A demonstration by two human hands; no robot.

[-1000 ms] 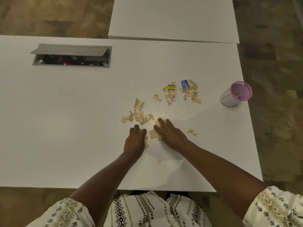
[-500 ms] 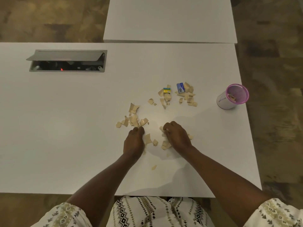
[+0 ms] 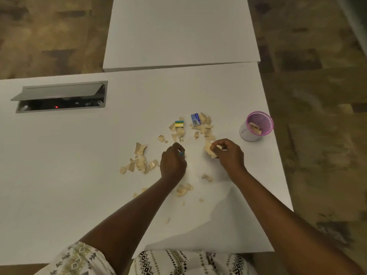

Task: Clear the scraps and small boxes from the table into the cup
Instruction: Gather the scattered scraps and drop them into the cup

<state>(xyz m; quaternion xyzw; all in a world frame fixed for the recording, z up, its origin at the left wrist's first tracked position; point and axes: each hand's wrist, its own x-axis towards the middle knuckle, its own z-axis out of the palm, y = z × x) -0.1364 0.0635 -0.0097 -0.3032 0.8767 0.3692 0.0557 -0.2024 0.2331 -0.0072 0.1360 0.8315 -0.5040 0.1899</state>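
Observation:
Beige scraps [image 3: 141, 160] lie scattered across the white table [image 3: 59, 175]. My right hand [image 3: 228, 153] grips a bunch of beige scraps [image 3: 210, 149], lifted a little left of the cup. The white cup with a pink rim [image 3: 257, 126] stands near the table's right edge, with a few scraps inside. My left hand [image 3: 172, 161] is curled, with a small blue thing showing at its fingertips. A yellow and green small box [image 3: 179, 124] and a blue small box [image 3: 195, 120] sit among scraps beyond my hands. More scraps [image 3: 183, 189] lie beside my left forearm.
An open grey cable hatch [image 3: 59, 98] is set into the table at the far left. A second white table [image 3: 178, 30] butts against the far side. The table's right edge runs just past the cup, with patterned floor beyond.
My right hand has lifted off the table with a bunch of scraps and moved right toward the cup. My left hand has shifted forward and curled. A few scraps stayed behind.

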